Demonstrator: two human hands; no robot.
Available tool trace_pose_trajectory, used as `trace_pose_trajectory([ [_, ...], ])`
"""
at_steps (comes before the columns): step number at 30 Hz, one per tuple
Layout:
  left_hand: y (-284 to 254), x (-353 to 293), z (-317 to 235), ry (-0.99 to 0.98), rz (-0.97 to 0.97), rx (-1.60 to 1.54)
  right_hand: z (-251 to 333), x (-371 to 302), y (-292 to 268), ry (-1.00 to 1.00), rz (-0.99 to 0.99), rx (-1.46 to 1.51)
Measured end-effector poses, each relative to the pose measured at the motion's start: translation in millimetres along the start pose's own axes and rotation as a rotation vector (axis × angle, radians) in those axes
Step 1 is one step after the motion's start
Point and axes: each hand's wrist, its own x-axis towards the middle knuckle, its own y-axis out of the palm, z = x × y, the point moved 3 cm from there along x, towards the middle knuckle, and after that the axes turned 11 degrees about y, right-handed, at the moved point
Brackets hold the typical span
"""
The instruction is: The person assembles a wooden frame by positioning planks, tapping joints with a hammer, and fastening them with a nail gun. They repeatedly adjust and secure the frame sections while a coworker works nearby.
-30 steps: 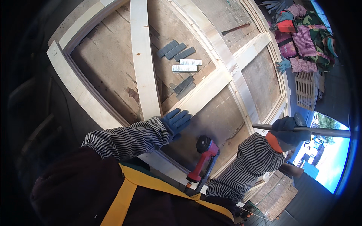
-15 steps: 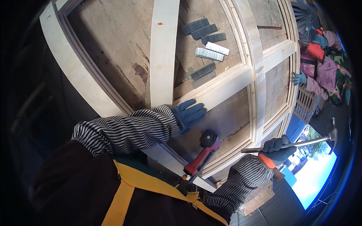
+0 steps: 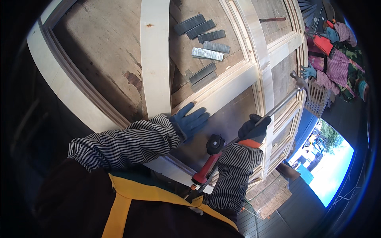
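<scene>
My left hand (image 3: 189,122), in a blue-grey glove, lies flat with fingers spread on a pale wooden slat (image 3: 222,93) of a large frame. My right hand (image 3: 254,127), in a dark glove with an orange cuff, is closed round the handle of a claw hammer (image 3: 300,82). The hammer's head points up and away, over the right part of the frame. Below and between my hands rests a red and black nail gun (image 3: 206,164), partly covered by my right sleeve. Several strips of staples (image 3: 207,54) lie on the plywood beyond my left hand.
A dark metal bar (image 3: 272,19) lies in a farther bay. On the right, a co-worker (image 3: 338,65) in pink check and camouflage has a gloved hand at the frame's edge and a red tool (image 3: 323,44) close by. Plywood sheets (image 3: 270,194) lie at lower right.
My right hand has moved left and away from me with the hammer, whose head has swung up over the frame. The left hand stays on the slat. The whole view has shifted slightly.
</scene>
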Motion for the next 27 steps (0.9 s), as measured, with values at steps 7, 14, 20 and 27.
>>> trace_pose_trajectory([
  [7, 1.0, 0.2, -3.0, -0.001, 0.032, -0.026, 7.2, 12.8, -27.8, -0.512, -0.072, 0.177],
  [14, -15.1, 3.8, -1.8, -0.017, -0.044, -0.05, 19.7, 21.3, -52.0, -0.243, 0.211, 0.051],
  [20, -0.4, 3.3, -4.6, -0.051, -0.172, 0.035, 41.6, 38.9, -45.3, -0.594, 0.401, 0.263],
  [27, -10.1, 1.9, -2.1, -0.005, -0.001, -0.01, 29.2, 11.5, -4.8, -0.116, -0.049, -0.068],
])
